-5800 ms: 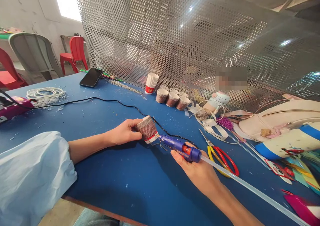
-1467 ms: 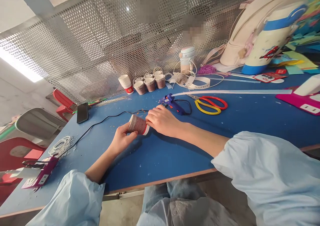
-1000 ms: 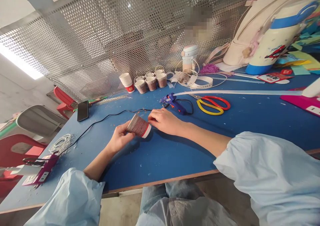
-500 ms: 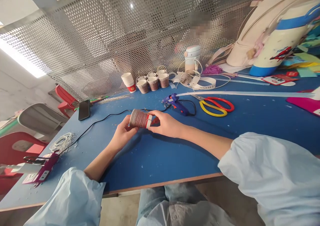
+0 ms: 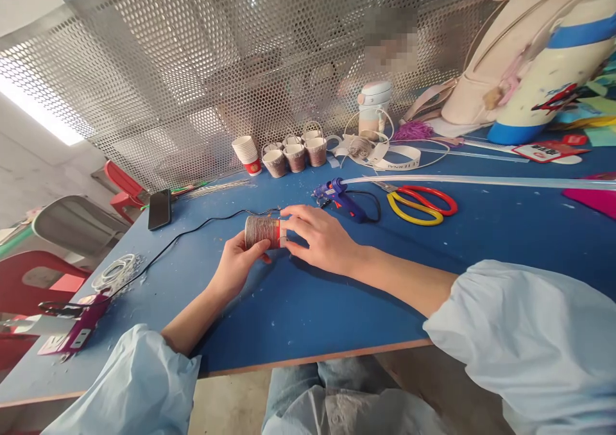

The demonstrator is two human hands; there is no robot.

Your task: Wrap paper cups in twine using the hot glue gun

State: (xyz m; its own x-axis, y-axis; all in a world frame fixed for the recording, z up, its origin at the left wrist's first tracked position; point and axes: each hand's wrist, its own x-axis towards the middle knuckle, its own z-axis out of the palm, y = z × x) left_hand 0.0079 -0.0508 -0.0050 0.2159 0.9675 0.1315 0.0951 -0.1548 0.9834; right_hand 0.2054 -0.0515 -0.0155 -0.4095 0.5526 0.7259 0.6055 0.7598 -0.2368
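Observation:
A small paper cup [image 5: 262,231] wound with brown string, red band at one end, lies on its side between both hands above the blue table [image 5: 312,307]. My left hand [image 5: 235,265] grips it from below and behind with thumb and fingers. My right hand [image 5: 320,239] closes its fingers on the cup's red-banded end. The blue glue gun [image 5: 339,197] lies on the table just beyond my right hand, with a long clear glue stick [image 5: 481,181] trailing to the right.
Red and yellow scissors [image 5: 418,203] lie right of the glue gun. Several wrapped cups [image 5: 296,156] and a cup stack [image 5: 246,153] stand by the perforated metal screen [image 5: 240,69]. A phone [image 5: 160,208], black cord, ribbon, bag and bottle [image 5: 553,69] are also on the table.
The glue gun has been put down on the table. Both hands now hold the cup, which has turned from tilted to lying level; the right hand's fingers moved over its red end.

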